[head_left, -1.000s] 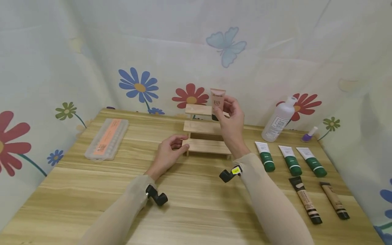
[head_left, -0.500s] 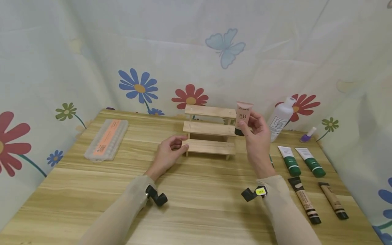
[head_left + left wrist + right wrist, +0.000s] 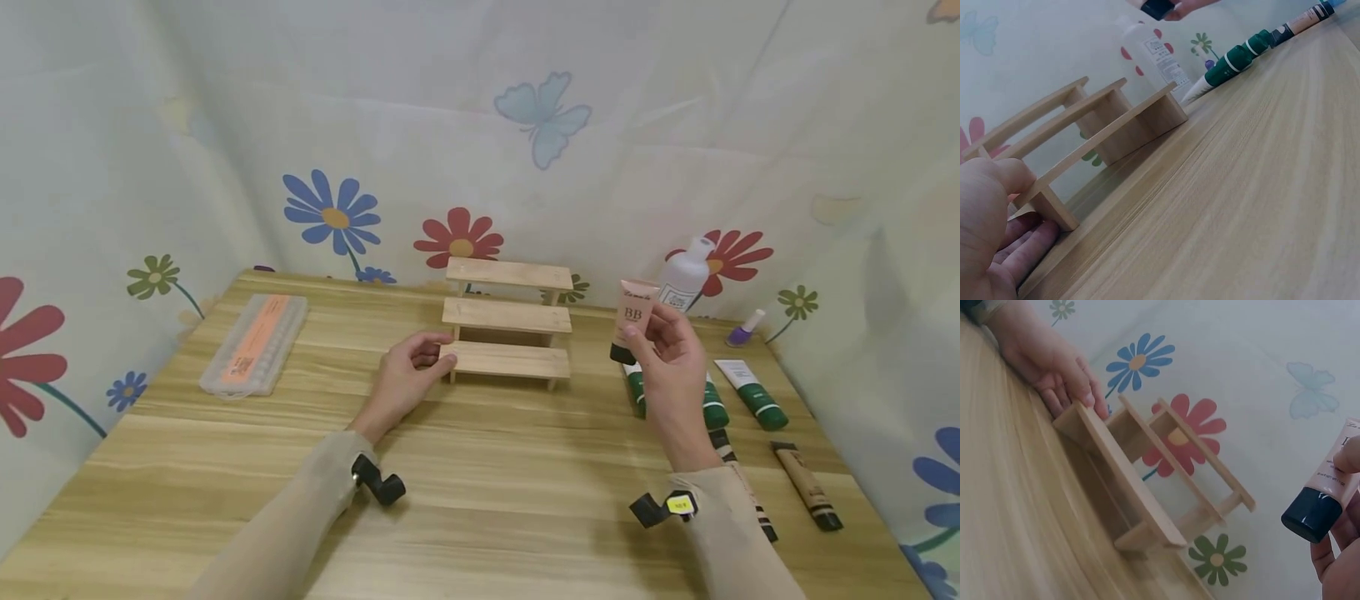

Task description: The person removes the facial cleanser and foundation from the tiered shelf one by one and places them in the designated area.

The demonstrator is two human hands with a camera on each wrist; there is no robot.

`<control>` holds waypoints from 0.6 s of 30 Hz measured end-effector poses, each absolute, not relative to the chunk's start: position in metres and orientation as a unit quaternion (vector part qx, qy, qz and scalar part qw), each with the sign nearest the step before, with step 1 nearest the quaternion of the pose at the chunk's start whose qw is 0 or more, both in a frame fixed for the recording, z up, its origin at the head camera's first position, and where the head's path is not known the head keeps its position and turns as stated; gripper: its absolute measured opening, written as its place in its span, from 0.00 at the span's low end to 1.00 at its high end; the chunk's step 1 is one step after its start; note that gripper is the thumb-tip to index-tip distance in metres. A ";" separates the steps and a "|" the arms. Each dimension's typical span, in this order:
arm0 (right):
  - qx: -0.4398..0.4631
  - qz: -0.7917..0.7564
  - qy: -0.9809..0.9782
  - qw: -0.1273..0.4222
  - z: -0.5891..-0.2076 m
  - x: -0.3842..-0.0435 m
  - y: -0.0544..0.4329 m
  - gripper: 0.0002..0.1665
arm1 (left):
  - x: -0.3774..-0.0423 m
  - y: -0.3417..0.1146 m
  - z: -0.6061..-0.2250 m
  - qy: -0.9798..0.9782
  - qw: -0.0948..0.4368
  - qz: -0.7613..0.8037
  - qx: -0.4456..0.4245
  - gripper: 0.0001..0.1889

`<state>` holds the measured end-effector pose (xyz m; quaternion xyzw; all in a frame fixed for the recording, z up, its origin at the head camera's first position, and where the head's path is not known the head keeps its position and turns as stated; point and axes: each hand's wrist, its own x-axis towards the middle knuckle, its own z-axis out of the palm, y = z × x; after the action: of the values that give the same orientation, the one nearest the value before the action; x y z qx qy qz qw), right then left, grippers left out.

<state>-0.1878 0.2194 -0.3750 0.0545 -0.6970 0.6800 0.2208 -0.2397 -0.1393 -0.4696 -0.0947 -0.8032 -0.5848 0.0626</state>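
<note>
A small three-step wooden display stand (image 3: 506, 315) stands on the table near the back. My left hand (image 3: 405, 377) grips the left end of its lowest step, thumb on top and fingers curled beneath, as the left wrist view shows. To the right of the stand, my right hand (image 3: 673, 387) pinches a pink BB cream tube (image 3: 637, 310) between thumb and fingers. The tube is upright with its black cap (image 3: 1313, 514) down, held above the table, and its label faces me. In the head view it overlaps a white bottle (image 3: 685, 279) behind it.
Right of the stand lie several green-and-white tubes (image 3: 752, 396), partly covered by my right hand, and two brown tubes (image 3: 807, 487). A purple nail polish bottle (image 3: 742, 331) stands at the back right. At the left is a clear plastic case (image 3: 255, 346). Behind hangs a flowered curtain (image 3: 405, 100).
My right hand has carried the BB cream tube from in front of the stand's top step to the right and lower. The left hand stays on the stand.
</note>
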 end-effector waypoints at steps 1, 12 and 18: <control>0.050 0.675 -0.702 0.220 -0.376 -0.185 0.223 0.26 | -0.240 -0.139 -0.470 -0.804 0.061 -0.584 -0.094 0.17; 0.006 0.657 -0.716 0.234 -0.404 -0.158 0.258 0.22 | -0.239 -0.137 -0.469 -0.806 0.063 -0.580 -0.096 0.18; -0.032 0.637 -0.743 0.205 -0.419 -0.138 0.267 0.23 | -0.238 -0.139 -0.469 -0.808 0.066 -0.579 -0.093 0.17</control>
<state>-0.1378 0.2672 -0.4186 -0.0324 -0.7426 0.6367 0.2049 -0.2384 -0.1387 -0.4689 -0.0926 -0.8076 -0.5786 0.0662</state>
